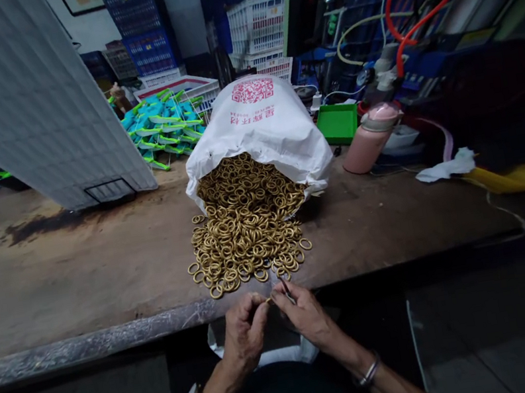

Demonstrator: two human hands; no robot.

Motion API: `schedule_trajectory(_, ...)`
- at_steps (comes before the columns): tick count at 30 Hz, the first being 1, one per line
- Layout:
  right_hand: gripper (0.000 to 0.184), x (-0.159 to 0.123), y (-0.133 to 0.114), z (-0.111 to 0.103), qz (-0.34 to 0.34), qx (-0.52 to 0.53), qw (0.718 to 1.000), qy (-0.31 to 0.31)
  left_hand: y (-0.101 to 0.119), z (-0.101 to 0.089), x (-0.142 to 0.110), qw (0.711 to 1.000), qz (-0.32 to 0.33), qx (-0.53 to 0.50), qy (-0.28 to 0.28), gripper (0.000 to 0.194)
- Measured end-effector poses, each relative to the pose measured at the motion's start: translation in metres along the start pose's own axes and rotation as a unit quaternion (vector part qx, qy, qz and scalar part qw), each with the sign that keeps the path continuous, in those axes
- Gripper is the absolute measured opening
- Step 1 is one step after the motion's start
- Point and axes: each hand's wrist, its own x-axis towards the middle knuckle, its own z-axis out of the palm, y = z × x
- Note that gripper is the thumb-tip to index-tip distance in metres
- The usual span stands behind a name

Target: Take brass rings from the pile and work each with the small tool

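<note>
At the table's front edge, my left hand (246, 325) is closed in a pinch on a small brass-coloured ring (268, 301), of which only a bit shows. Close beside it, my right hand (307, 316) is closed around a thin dark tool (286, 286); its kind is too small to tell. The fingertips of both hands nearly meet at the ring. Just beyond them lies a heap of brass-coloured rings (244, 240), spilling from the mouth of a white woven sack (260, 123) that lies on its side.
The wooden table (79, 274) carries a grey panel (38, 93) at left, blue-green plastic parts (165, 125), a green tray (338, 123) and a pink bottle (369, 142). Behind stand stacked crates (258, 23). Below the edge, a white bag (283, 354) sits partly hidden by my hands.
</note>
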Motion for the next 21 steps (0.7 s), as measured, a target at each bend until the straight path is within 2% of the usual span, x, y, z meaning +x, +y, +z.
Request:
schedule_trajectory(2,0.031,0.0,0.001,0.002,0.025,0.019,0.999,-0.02,0.0,-0.001,0.001,1.0,0.013,0.015,-0.006,0.021)
schedule_trajectory(4,0.032,0.001,0.001,0.003,0.041,0.037,0.998,-0.023,0.001,-0.002,0.002,1.0,-0.006,-0.007,-0.022,0.022)
schedule_trajectory(6,0.028,0.002,-0.001,0.005,0.044,0.044,0.998,-0.02,0.003,-0.002,0.002,0.994,-0.065,-0.068,-0.05,0.025)
schedule_trajectory(9,0.022,0.005,-0.003,0.007,0.03,0.025,0.999,-0.013,0.007,-0.003,0.002,0.967,-0.164,-0.173,-0.086,0.032)
schedule_trajectory(11,0.021,0.007,-0.005,0.008,0.021,0.005,1.0,-0.005,0.007,-0.005,0.002,0.95,-0.198,-0.22,-0.098,0.034)
schedule_trajectory(14,0.02,0.008,-0.009,0.009,0.023,0.006,1.0,-0.014,0.001,-0.007,0.002,0.931,-0.218,-0.274,-0.104,0.033)
schedule_trajectory(21,0.022,0.01,-0.019,0.01,0.021,0.021,0.999,-0.026,-0.006,-0.01,0.0,0.896,-0.206,-0.384,-0.092,0.028)
